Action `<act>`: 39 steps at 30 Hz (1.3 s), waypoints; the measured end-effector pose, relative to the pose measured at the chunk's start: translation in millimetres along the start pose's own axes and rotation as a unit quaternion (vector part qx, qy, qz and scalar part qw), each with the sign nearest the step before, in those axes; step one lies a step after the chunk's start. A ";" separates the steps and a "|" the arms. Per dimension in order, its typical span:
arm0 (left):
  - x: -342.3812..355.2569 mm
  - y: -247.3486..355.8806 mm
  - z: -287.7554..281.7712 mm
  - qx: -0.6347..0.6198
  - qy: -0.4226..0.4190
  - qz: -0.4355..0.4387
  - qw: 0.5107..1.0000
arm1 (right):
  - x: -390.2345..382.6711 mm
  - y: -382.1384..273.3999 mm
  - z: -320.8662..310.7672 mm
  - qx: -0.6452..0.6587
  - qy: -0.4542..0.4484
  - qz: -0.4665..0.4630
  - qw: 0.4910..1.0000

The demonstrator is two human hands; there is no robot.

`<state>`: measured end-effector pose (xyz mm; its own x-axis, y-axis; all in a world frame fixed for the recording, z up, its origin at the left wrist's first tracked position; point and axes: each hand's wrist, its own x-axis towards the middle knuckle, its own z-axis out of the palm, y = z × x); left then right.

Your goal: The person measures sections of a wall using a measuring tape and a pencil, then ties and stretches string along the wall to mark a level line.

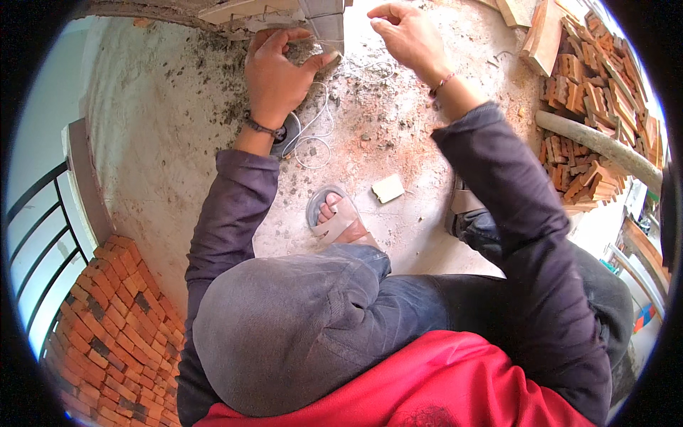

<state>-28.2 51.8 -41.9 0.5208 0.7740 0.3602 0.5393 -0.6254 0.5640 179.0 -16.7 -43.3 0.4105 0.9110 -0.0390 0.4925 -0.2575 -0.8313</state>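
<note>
At the top of the head view my left hand (281, 78) reaches to the lower end of a grey upright block or post (326, 27). Its thumb and index finger are spread apart, the thumb tip by the block's bottom corner. Further right, my right hand (414, 41) is raised with thumb and index finger pinched; whatever lies between them cannot be made out against the glare. Loose loops of thin white string (329, 132) lie on the floor below my left hand. A dark round object (283, 135) sits partly hidden behind my left wrist.
Stacked orange bricks (117, 320) stand at lower left by a black railing (46, 235). Grooved brick pieces (590, 92) lie at right under a grey pole (601, 146). A pale yellow block (388, 188) rests near my sandalled foot (340, 217). Wooden boards (544, 35) lie upper right; grit covers the floor.
</note>
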 end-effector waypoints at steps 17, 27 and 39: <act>-18.3 95.0 -49.7 -0.217 -0.320 -0.096 0.917 | -76.8 63.0 -162.0 -0.371 -0.340 -0.096 0.859; 19.1 143.2 -53.9 -0.155 -0.424 -0.103 0.886 | -65.5 69.9 -138.2 -0.220 -0.252 -0.149 0.930; 14.9 180.7 -45.5 -0.125 -0.401 -0.203 0.885 | -56.8 13.2 -125.3 0.237 -0.542 -0.108 0.799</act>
<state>46.9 -45.0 99.2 0.6735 0.5480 -0.4960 0.6785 -0.1922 0.7090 258.4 -112.1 17.4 -0.6780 0.7269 -0.1088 0.0095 -0.1394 -0.9902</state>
